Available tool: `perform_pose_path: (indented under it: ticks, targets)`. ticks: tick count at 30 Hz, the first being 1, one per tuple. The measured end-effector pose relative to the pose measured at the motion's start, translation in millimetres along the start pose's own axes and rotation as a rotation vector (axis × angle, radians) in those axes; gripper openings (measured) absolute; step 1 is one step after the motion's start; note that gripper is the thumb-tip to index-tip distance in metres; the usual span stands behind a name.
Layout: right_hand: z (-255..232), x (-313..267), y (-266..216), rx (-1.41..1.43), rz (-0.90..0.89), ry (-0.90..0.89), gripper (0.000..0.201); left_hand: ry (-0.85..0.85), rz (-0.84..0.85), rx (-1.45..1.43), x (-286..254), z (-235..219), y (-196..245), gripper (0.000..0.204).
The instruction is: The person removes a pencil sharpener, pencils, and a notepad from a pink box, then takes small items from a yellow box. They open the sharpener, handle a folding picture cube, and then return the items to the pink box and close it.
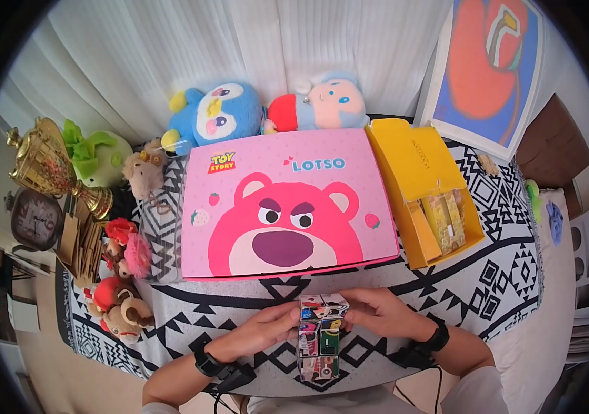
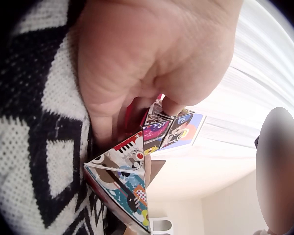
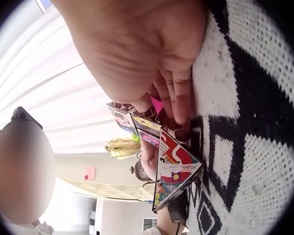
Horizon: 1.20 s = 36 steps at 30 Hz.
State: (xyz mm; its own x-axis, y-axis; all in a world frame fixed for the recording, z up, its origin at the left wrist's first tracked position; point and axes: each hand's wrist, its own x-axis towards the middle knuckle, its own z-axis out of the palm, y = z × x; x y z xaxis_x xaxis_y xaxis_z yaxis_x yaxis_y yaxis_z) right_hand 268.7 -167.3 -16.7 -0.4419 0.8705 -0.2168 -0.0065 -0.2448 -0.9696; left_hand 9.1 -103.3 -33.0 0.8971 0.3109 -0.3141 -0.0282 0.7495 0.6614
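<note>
A folding magnetic puzzle (image 1: 319,339) with colourful cartoon prints is held between the two hands at the front of the table. My left hand (image 1: 267,330) grips its far left side, and my right hand (image 1: 383,312) grips the far right corner. Seen from the left wrist, the folding puzzle (image 2: 122,178) shows slanted triangular faces, with the left thumb (image 2: 172,105) pressed on its upper part. In the right wrist view the folding puzzle (image 3: 175,172) has a pointed end close over the patterned cloth (image 3: 220,191). Several fingertips are hidden behind it.
Just beyond the hands lies a pink Lotso box (image 1: 287,207). An open yellow box (image 1: 439,228) stands at its right. Plush toys (image 1: 229,117) line the back. A gold trophy (image 1: 46,162), a clock (image 1: 36,219) and small plush toys (image 1: 118,314) fill the left side.
</note>
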Motion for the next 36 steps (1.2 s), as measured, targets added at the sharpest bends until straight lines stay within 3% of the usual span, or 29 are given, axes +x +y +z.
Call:
perform_pose_path:
  ticks: [5, 19, 21, 28, 31, 34, 36]
  targets:
    - [3.5, 0.2, -4.2, -0.017, -0.020, 0.075, 0.045, 0.028, 0.032, -0.033, 1.1, 4.7, 6.5, 0.054]
    - [1.5, 2.5, 1.5, -0.159, -0.052, 0.035, 0.056, 0.143, 0.046, -0.049, 1.2, 3.0, 2.8, 0.052]
    - [1.8, 2.7, 1.3, -0.181, -0.060, 0.034, 0.057, 0.083, 0.100, 0.236, 1.4, 10.9, 12.0, 0.058]
    - [6.1, 2.5, -9.5, -0.162, -0.042, 0.070, 0.057, 0.085, 0.133, 0.186, 4.0, 10.2, 8.1, 0.062]
    - [6.0, 2.1, -9.3, -0.185, -0.079, 0.059, 0.056, 0.083, 0.236, 0.245, 4.7, 14.6, 6.2, 0.061]
    - [5.2, 2.0, -11.1, -0.207, -0.097, 0.040, 0.052, 0.186, 0.256, 0.227, 2.9, 17.8, 6.9, 0.060]
    - [5.4, 2.8, -10.9, -0.216, -0.105, 0.030, 0.051, 0.228, 0.464, 0.715, 3.2, 12.9, 8.6, 0.057]
